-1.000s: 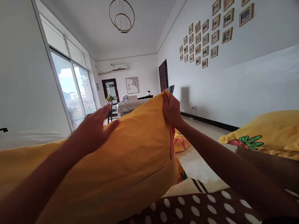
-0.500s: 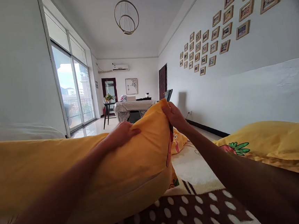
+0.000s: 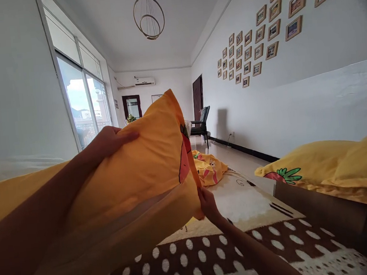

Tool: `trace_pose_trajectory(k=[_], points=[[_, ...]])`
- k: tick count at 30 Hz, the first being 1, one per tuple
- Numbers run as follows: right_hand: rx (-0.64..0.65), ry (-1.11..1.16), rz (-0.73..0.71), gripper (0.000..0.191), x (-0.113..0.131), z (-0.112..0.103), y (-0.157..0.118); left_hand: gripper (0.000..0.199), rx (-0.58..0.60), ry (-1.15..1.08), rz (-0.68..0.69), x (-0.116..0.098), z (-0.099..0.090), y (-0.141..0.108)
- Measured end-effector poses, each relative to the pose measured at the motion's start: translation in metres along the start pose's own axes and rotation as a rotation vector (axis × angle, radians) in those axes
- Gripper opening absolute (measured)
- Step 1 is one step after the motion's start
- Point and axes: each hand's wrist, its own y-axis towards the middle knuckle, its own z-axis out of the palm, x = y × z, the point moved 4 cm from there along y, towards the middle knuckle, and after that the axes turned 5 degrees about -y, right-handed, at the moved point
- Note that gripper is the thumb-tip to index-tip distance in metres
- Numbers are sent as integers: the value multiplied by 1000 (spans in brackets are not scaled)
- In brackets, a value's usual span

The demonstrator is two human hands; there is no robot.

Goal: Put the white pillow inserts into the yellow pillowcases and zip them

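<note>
A large yellow-orange cushion (image 3: 140, 162) fills the left and middle of the view, its pointed corner raised and a pink and green print on its right edge. My left hand (image 3: 114, 139) is closed on the cloth along its upper side, thumb on the near face. Lower down, my right hand (image 3: 208, 201) pinches the cushion's right edge near its lower corner. Between the hands the cloth is creased, and a paler strip runs along the underside. The fingertips of my left hand are hidden behind the cushion.
A crumpled yellow cloth (image 3: 210, 169) lies on the patterned blanket (image 3: 240, 201) beyond my right hand. Another yellow cushion (image 3: 330, 163) rests at the right. A dark chair (image 3: 203, 123) stands farther back, near the door (image 3: 198, 97).
The cushion's corner has risen and moved left. My left hand has gone up and left with the cloth; my right hand has left the top corner and moved down to the lower right edge.
</note>
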Motion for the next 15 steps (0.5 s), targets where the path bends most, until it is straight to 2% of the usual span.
trace_pose_trajectory(k=[3, 7, 12, 15], points=[[-45, -24, -26, 39, -9, 6, 0, 44, -40, 84, -54, -2, -11, -5], [-3, -48, -87, 34, -25, 1, 8, 45, -86, 142, -99, -3, -22, -7], [55, -77, -66, 32, -44, -10, 20, 46, -15, 97, -52, 1, -12, -3], [62, -79, -18, 34, -44, -19, 25, 43, 25, 35, -6, 8, 2, 4]])
